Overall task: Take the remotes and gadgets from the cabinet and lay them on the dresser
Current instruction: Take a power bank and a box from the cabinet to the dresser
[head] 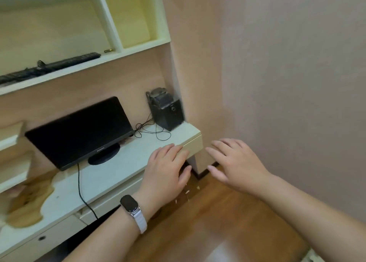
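Note:
Long black remotes (59, 64) lie in a row on the open cabinet shelf (85, 68) at the upper left, with a small brass-coloured item (109, 50) behind them. My left hand (168, 168), with a band on its wrist, hovers over the front right edge of the white dresser (126, 162), fingers spread and holding nothing. To its right my right hand (235, 162) is open in the air beyond the dresser's corner, also holding nothing.
On the dresser stand a black monitor (83, 131) and a black speaker (167, 109) with loose thin cables (152, 131). A drawer front (41, 240) sits below. A pink wall rises on the right; wooden floor (217, 222) lies beneath.

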